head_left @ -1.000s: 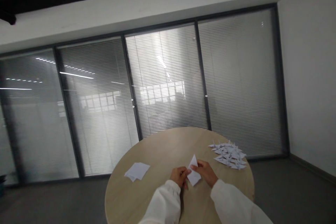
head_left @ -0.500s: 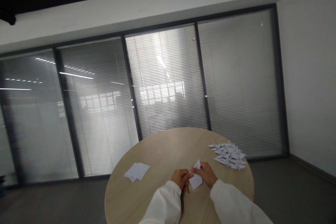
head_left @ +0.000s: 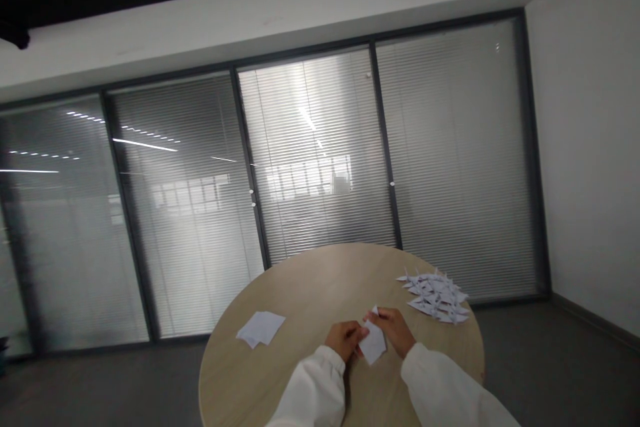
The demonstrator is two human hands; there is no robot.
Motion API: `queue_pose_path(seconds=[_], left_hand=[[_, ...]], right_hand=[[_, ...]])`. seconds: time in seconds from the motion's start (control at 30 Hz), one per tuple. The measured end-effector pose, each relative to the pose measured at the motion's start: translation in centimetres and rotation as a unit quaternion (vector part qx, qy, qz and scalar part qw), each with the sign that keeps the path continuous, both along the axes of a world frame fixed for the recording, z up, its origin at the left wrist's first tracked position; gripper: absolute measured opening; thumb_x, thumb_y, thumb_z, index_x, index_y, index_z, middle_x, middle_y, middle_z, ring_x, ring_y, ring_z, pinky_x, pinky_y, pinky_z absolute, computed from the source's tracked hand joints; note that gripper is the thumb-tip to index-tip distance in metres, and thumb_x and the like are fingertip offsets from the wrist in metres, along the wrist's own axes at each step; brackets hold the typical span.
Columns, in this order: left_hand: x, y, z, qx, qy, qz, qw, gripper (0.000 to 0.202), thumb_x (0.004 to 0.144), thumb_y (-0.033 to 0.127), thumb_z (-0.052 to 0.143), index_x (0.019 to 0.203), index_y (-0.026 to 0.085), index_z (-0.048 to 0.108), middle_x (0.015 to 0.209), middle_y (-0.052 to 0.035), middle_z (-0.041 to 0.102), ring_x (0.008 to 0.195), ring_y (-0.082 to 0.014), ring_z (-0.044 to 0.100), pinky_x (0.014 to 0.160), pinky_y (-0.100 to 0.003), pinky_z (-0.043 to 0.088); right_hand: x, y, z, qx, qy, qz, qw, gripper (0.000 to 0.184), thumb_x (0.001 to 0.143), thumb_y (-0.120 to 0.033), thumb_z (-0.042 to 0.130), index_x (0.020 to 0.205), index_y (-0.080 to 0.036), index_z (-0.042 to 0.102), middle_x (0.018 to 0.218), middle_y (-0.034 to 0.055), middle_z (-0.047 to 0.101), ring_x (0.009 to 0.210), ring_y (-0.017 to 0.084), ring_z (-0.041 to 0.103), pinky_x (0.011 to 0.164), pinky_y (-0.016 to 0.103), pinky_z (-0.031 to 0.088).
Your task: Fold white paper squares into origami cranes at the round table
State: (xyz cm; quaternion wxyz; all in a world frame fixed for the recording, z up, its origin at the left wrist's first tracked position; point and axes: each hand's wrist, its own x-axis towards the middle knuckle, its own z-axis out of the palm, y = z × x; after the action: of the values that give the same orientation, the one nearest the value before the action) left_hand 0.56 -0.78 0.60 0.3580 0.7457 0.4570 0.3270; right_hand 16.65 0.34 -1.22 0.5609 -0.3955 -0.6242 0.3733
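Between my two hands is a partly folded piece of white paper [head_left: 373, 345], over the near middle of the table. My left hand [head_left: 345, 339] pinches its left edge, thumb on top. At its upper right, my right hand [head_left: 394, 329] grips the paper with thumb and fingers closed; a small tip of paper sticks up above them. The hidden underside keeps the exact folds from showing. Several folded paper cranes [head_left: 435, 295] lie crowded together on the right, beyond my right hand. A small stack of white paper sheets [head_left: 261, 329] rests on the left.
The round wooden table [head_left: 320, 273] has its curved far edge close to a glass partition [head_left: 320, 213] with blinds. A white wall [head_left: 590, 147] rises at the right, above the dark floor [head_left: 125, 387].
My right fingers have moved left along the top of the paper, toward my left thumb. Less of the upper point shows. The sheets and cranes stay where they were.
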Motion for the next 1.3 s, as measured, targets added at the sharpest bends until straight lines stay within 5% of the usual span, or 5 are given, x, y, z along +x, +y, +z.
queue_pose_path(seconds=[0.5,0.67,0.83,1.07,1.3], left_hand=[[-0.3,0.4,-0.1,0.065,0.066,0.014,0.996,0.045,0.069,0.054,0.045,0.06,0.012,0.059,0.05,0.0029,0.044,0.049,-0.0088,0.04,0.048,-0.02,0.033],[-0.1,0.5,0.0,0.032,0.041,0.026,0.998,0.042,0.069,0.052,0.046,0.067,0.012,0.06,0.052,0.0026,0.045,0.048,-0.0092,0.04,0.047,-0.02,0.032],[-0.5,0.7,0.1,0.099,0.063,0.036,0.992,0.033,0.071,0.04,0.047,0.061,0.012,0.059,0.051,0.0031,0.044,0.052,-0.0088,0.038,0.051,-0.019,0.031],[-0.4,0.7,0.1,0.092,0.055,0.023,0.994,0.032,0.072,0.04,0.048,0.064,0.012,0.06,0.054,0.0027,0.047,0.054,-0.0092,0.041,0.052,-0.019,0.033],[-0.2,0.6,0.1,0.007,-0.045,-0.001,0.999,0.052,0.052,0.03,0.07,0.1,0.016,0.055,0.064,0.0027,0.052,0.057,-0.0105,0.047,0.052,-0.02,0.039]], right_hand=[[0.1,-1.0,1.2,0.033,0.007,-0.004,0.999,0.042,0.071,-0.052,0.051,0.072,-0.014,0.069,0.06,0.0023,0.06,0.059,0.016,0.051,0.055,0.023,0.037],[0.1,-0.9,1.1,0.035,0.015,0.017,0.999,0.042,0.071,-0.051,0.051,0.074,-0.013,0.069,0.06,0.0026,0.06,0.06,0.016,0.052,0.056,0.024,0.037],[-0.3,-1.0,1.1,0.01,0.034,0.031,0.999,0.049,0.072,-0.056,0.046,0.077,-0.012,0.069,0.061,0.0042,0.062,0.059,0.018,0.054,0.055,0.025,0.04],[0.1,-1.4,1.7,0.011,0.023,-0.003,1.0,0.047,0.071,-0.054,0.046,0.067,-0.014,0.069,0.056,0.0035,0.061,0.056,0.017,0.054,0.054,0.025,0.04],[0.7,-0.2,0.6,0.013,0.065,-0.028,0.997,0.05,0.072,-0.057,0.044,0.07,-0.012,0.066,0.061,0.0049,0.062,0.056,0.018,0.055,0.052,0.026,0.041]])
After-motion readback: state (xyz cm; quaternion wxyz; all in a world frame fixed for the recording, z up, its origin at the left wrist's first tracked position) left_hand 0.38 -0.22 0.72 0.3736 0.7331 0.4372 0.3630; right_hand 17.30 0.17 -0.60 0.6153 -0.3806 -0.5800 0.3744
